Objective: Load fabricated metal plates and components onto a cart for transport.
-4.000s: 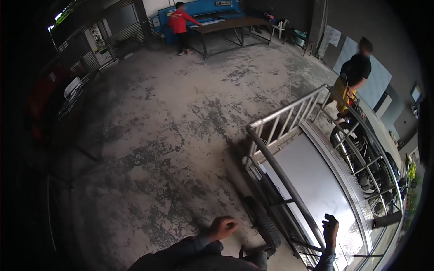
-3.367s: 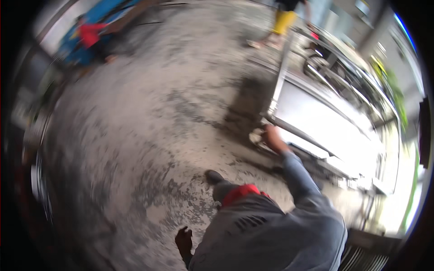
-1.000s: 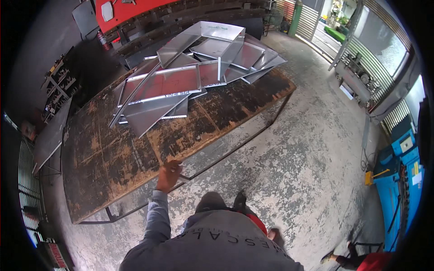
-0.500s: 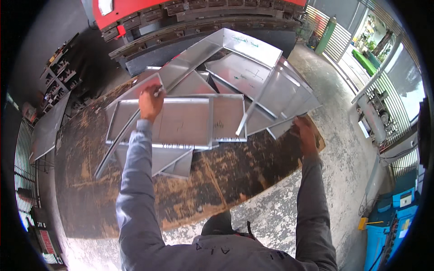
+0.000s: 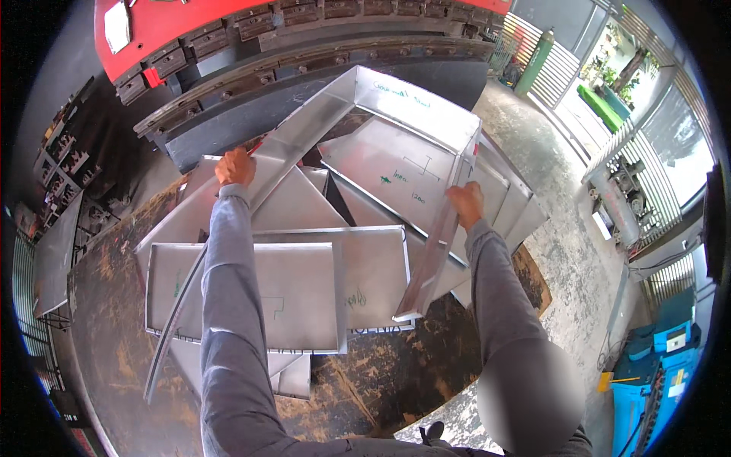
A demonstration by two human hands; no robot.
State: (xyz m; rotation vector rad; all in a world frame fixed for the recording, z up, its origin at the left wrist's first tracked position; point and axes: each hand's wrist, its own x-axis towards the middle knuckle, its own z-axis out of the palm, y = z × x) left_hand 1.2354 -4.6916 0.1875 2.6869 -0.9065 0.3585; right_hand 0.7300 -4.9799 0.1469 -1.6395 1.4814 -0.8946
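Note:
A large U-shaped sheet-metal frame (image 5: 417,107) lies across the pile, with green handwriting on its far wall. My right hand (image 5: 466,202) is closed on the frame's right arm. Up at the left, my left hand (image 5: 234,167) is curled at the edge of the frame's left arm; its fingertips are partly hidden. Nearest to me is a shallow metal tray (image 5: 297,293) with folded edges, which my left forearm crosses. Inside the U, a marked flat panel (image 5: 396,164) shows. A long thin metal strip (image 5: 169,343) runs beneath my left forearm.
All this rests on a worn dark wooden tabletop (image 5: 99,305). Just beyond stands a red machine (image 5: 183,34) with a dark toothed beam (image 5: 304,65). A green gas cylinder (image 5: 537,61) is at the far right, and blue cases (image 5: 662,358) stand at the right. Shelving (image 5: 65,160) is at the left.
My right hand has left the pile's right corner and moved up and left onto the frame's right arm. My left hand has shifted slightly left. The view has tilted, lowering the pile in it.

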